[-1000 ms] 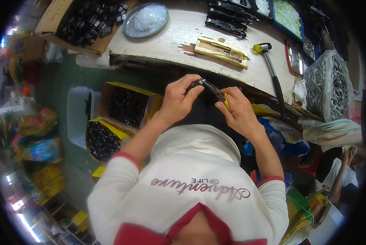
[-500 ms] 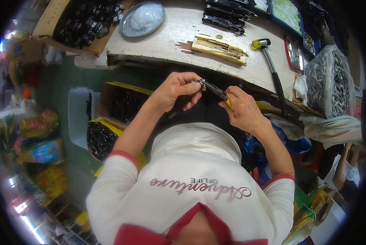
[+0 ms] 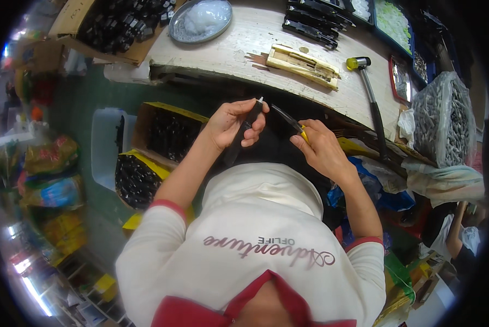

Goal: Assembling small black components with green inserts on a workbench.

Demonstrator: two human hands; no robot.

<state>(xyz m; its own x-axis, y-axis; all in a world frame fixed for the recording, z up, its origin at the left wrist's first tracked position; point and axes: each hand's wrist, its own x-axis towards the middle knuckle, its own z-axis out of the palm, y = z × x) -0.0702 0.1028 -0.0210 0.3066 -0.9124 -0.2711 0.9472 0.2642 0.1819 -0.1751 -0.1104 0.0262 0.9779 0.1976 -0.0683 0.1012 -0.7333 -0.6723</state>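
My left hand (image 3: pixel 226 124) is closed around a long black part (image 3: pixel 253 113), held tilted with its upper end away from me. A small white tip (image 3: pixel 261 100) sticks out at that upper end. The lower end runs down beside my palm over my dark clothing and is hard to make out. In my right hand (image 3: pixel 325 147) is a pair of pliers (image 3: pixel 289 119) with yellow handles, my fingers wrapped round them. The dark jaws point up and left toward the black part, a little apart from it.
On the bench (image 3: pixel 244 82) lie a pale wooden fixture (image 3: pixel 303 66), a mallet (image 3: pixel 371 98), a dish of whitish paste (image 3: pixel 201 22) and stacked black pieces (image 3: pixel 312 24). A box of black parts (image 3: pixel 121 24), a bag of grey pieces (image 3: pixel 443 120) and floor cartons (image 3: pixel 168 136) surround me.
The plier jaws have come away from the part in my left hand. That black part now stands more upright, its white tip showing. The bench has shifted slightly right in view.
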